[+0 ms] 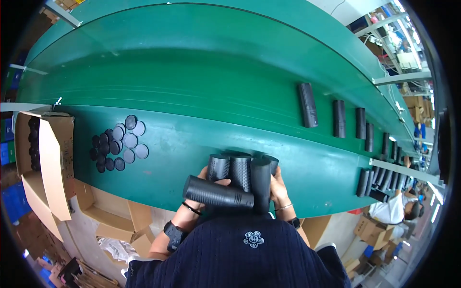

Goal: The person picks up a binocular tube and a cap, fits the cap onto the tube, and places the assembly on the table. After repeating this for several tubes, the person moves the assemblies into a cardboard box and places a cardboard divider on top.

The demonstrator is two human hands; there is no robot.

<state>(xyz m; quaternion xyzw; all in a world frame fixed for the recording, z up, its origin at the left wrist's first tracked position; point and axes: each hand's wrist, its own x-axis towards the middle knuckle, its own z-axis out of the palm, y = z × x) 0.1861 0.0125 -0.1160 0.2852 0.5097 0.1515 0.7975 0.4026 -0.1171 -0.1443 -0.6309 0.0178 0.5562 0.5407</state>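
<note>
Both hands on one bundle. Left hand [203, 173] curled around its left side, fingers partly hidden behind a tube; right hand [277, 186] pressed along its right side, gripping. Between them: at least five black tubes [241, 172], most upright or nearly so, one lying slantwise across the front left. Bundle sits close to the tabletop's near edge, just ahead of the dark shirt [230, 259]; whether it rests or is lifted, cannot tell.

Green tabletop [177, 153]: open stretch left of the bundle, as far as the loose black discs [130, 140]; another to the right, up to a tube cluster [384, 178]. Carton [56, 158] at the left end. Beyond the far edge, a green belt [192, 81], single tubes [308, 105] spaced along its right half.
</note>
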